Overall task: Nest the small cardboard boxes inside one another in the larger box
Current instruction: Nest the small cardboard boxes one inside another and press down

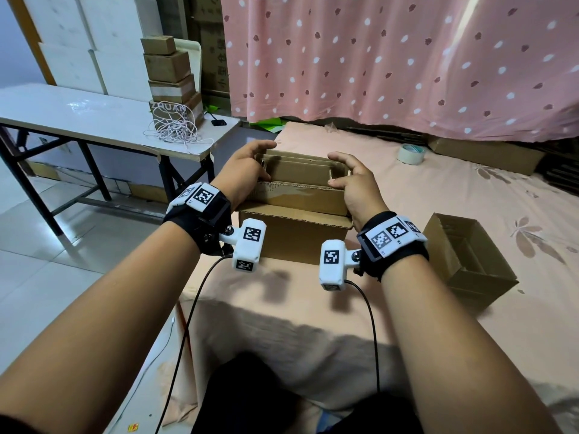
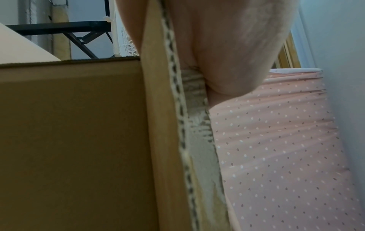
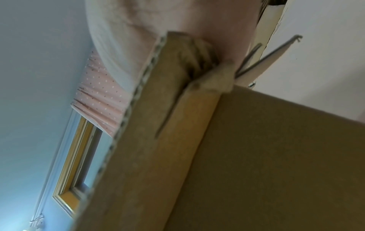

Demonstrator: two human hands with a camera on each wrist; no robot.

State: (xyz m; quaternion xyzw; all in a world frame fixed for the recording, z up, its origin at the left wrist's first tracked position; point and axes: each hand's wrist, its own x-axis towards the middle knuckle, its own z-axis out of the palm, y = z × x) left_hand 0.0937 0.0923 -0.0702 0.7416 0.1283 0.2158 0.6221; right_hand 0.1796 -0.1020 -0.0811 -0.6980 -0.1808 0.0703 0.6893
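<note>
On the bed stands a larger open cardboard box (image 1: 297, 242), and a smaller open cardboard box (image 1: 300, 186) sits partway down in it, its top sticking out. My left hand (image 1: 250, 170) grips the smaller box's left end, fingers curled over the far rim and thumb on the near wall. At the right end my right hand (image 1: 351, 177) holds it the same way. In the left wrist view my palm (image 2: 227, 46) presses against a raw cardboard edge (image 2: 173, 109). The right wrist view shows my palm (image 3: 158, 23) against a cardboard flap (image 3: 158, 125).
Another open cardboard box (image 1: 463, 261), with a smaller one inside, lies on the bed to the right. A tape roll (image 1: 411, 154) sits farther back. A white table (image 1: 94, 117) at the left carries stacked boxes (image 1: 169, 70) and a coiled cord (image 1: 175, 130). A pink curtain (image 1: 407, 57) hangs behind.
</note>
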